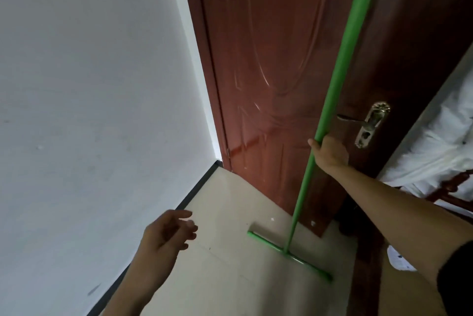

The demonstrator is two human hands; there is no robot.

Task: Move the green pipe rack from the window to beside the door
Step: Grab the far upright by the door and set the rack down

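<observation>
The green pipe rack (pixel 340 69) is a tall green upright pipe with a short cross pipe as its foot, and the foot rests on the pale floor in front of the reddish-brown door (pixel 268 59). My right hand (pixel 330 153) grips the upright about halfway up, just left of the door handle. My left hand (pixel 169 232) hovers lower left with its fingers spread, holding nothing, well apart from the rack. The top of the rack runs out of view.
A white wall (pixel 89 85) with a dark skirting strip fills the left. The metal door handle (pixel 368 123) sticks out close to my right hand. White cloth over dark red wooden furniture (pixel 435 151) lies at the right past the door's edge.
</observation>
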